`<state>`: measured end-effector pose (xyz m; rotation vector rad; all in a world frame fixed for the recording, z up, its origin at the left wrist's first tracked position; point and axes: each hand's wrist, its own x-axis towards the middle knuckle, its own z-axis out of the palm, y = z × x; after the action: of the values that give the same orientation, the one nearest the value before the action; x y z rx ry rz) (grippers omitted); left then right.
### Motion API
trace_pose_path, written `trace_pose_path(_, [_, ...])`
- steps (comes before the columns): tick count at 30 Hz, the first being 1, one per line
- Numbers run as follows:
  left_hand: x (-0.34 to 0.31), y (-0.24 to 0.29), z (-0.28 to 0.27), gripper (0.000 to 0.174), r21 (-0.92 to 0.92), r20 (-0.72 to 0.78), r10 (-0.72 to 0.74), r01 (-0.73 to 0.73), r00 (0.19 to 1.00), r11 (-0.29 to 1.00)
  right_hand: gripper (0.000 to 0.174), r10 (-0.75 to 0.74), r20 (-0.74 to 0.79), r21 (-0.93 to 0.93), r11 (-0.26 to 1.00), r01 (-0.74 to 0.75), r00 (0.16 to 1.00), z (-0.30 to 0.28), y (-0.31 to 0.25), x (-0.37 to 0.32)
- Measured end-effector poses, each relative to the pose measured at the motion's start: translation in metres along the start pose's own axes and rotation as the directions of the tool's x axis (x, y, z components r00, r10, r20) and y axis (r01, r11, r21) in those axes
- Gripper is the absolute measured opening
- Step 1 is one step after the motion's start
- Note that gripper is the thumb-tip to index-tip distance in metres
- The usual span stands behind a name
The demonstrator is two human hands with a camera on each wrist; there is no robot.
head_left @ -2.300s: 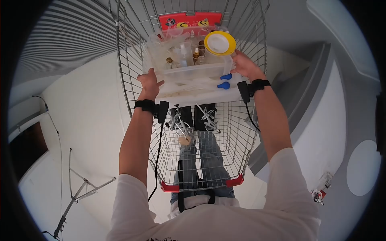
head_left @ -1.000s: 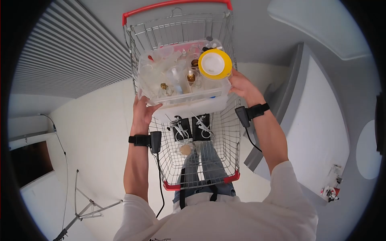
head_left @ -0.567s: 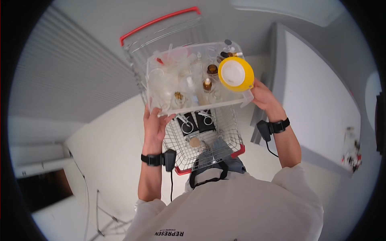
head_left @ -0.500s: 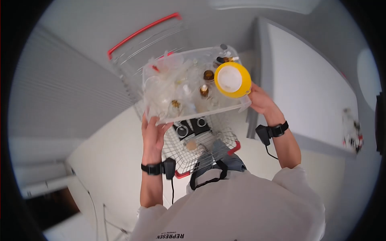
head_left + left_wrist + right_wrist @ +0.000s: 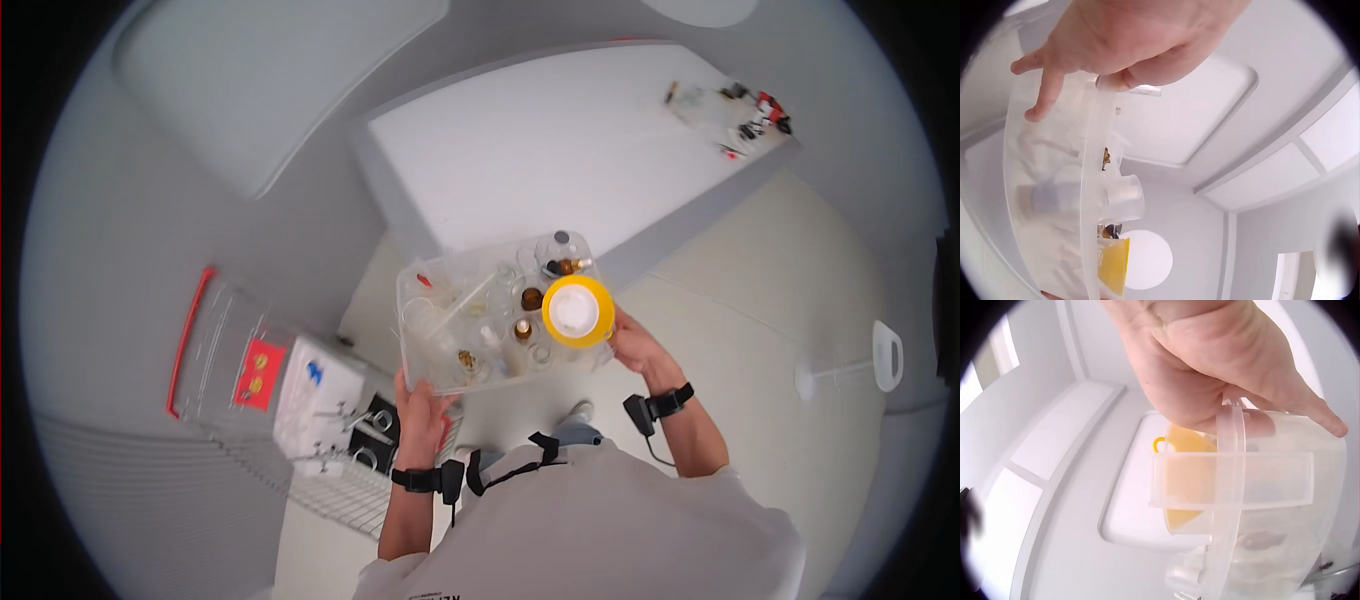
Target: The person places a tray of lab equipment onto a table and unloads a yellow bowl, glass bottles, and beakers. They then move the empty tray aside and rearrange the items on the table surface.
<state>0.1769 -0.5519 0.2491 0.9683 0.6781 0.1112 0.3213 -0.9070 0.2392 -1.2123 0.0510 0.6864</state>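
Note:
A clear plastic box [image 5: 500, 385] full of bottles and glassware is held up in front of the person's body. The left hand [image 5: 420, 415] grips its near left corner; in the left wrist view that hand [image 5: 1129, 37] has its fingers over the rim and wall. At the right end, the right hand [image 5: 638, 348] holds the rim beside a yellow-rimmed cup [image 5: 578, 311]. The right wrist view shows this hand [image 5: 1216, 362] curled over the box edge [image 5: 1230, 481], with a finger along the wall. Brown bottles [image 5: 523, 329] stand inside.
A white table [image 5: 530, 150] lies ahead, with small objects [image 5: 765, 112] at its far right end. At the left is a shopping cart with a red handle [image 5: 190, 340], holding a white box [image 5: 305, 400] and black items. A white stool [image 5: 886, 357] stands right.
The box has been lifted out of the cart, still in both hands. The view has turned, so the cart now appears at the left and the table ahead.

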Motion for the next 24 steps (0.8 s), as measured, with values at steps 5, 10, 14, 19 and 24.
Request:
trace_pose_path(5, [0.028, -0.080, 0.023, 0.053, 0.008, 0.154, -0.134, 0.134, 0.979, 0.991, 0.096, -0.108, -0.175, -0.077, 0.992, 0.096, 0.979, -0.043, 0.021, -0.057])
trace_pose_path(10, [0.049, -0.081, 0.072, 0.055, 0.038, 0.197, -0.199, 0.195, 0.960, 0.980, 0.085, 0.031, -0.241, -0.093, 0.994, -0.055, 0.970, -0.060, -0.034, -0.062])
trace_pose_path(14, [0.082, -0.091, 0.143, 0.056, 0.036, 0.127, -0.205, 0.202, 0.971, 0.979, 0.082, -0.014, -0.154, -0.019, 1.000, 0.011, 0.988, -0.143, -0.056, -0.014])
trace_pose_path(19, [0.142, -0.133, 0.263, 0.054, 0.096, 0.063, -0.161, 0.155, 0.985, 0.983, 0.080, -0.063, -0.080, 0.025, 0.998, 0.065, 0.995, -0.278, -0.089, 0.075])
trace_pose_path(24, [0.164, -0.147, 0.318, 0.061, 0.058, -0.119, -0.161, 0.169, 0.980, 0.984, 0.082, 0.017, -0.032, -0.270, 0.963, -0.025, 0.999, -0.328, -0.124, 0.140])
